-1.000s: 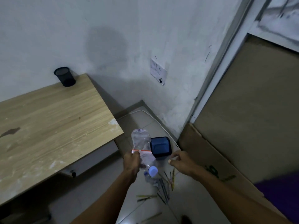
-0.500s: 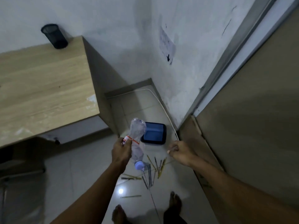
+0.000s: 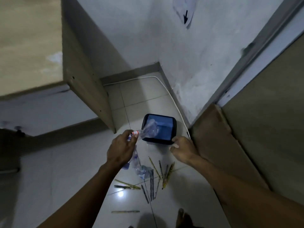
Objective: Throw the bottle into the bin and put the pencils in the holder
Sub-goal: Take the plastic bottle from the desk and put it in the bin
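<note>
bottle held over the bin
pencils (image 3: 153, 176) lie on the floor (image 3: 65, 170). left hand (image 3: 121, 150) grips the clear bottle (image 3: 148, 130), its far end over the dark bin (image 3: 173, 129). right hand (image 3: 182, 149) is loosely curled and holds nothing, beside the bin.

The left hand (image 3: 121, 149) hid the crushed clear plastic bottle's (image 3: 148, 130) lower half (cap unseen); the pale wooden desk surface (image 3: 29, 40) was cut off top-left.

clear bottle (image 3: 150, 130), dark bin (image 3: 174, 129)
</note>
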`<state>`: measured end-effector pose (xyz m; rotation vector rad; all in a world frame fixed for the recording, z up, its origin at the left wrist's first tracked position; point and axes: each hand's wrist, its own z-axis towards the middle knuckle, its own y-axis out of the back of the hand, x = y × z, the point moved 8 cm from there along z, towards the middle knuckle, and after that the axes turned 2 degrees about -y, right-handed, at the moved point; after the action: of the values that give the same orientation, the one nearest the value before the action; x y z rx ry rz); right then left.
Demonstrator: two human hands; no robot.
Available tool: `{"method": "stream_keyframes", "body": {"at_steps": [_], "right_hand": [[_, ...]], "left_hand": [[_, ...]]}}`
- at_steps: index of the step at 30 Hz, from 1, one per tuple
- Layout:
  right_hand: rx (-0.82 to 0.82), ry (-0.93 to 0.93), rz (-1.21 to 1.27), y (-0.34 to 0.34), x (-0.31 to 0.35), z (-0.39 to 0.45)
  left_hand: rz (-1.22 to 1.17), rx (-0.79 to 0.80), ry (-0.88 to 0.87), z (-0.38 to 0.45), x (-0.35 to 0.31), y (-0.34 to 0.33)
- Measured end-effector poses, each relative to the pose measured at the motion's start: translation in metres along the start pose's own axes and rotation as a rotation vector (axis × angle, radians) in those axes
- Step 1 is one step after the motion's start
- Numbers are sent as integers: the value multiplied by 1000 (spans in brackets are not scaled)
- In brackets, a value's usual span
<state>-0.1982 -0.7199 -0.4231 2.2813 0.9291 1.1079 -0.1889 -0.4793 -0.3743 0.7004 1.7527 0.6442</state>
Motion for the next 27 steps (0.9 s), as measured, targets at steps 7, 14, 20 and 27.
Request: {"method": "stream_keyframes", "body": {"at_steps": [7, 14, 20, 27], "right_hand": [[-287, 151, -107, -57, -27, 106], [-557, 292, -148, -74, -52, 177], [-641, 376, -69, -74, -71, 204], [-847, 502, 13, -71, -65, 194]], "left_hand": [[81, -59, -234, 54, 51, -72], [27, -68, -473, 77, 77, -113], [95, -233, -615, 90, 70, -120], [279, -349, -627, 98, 71, -122]]}}
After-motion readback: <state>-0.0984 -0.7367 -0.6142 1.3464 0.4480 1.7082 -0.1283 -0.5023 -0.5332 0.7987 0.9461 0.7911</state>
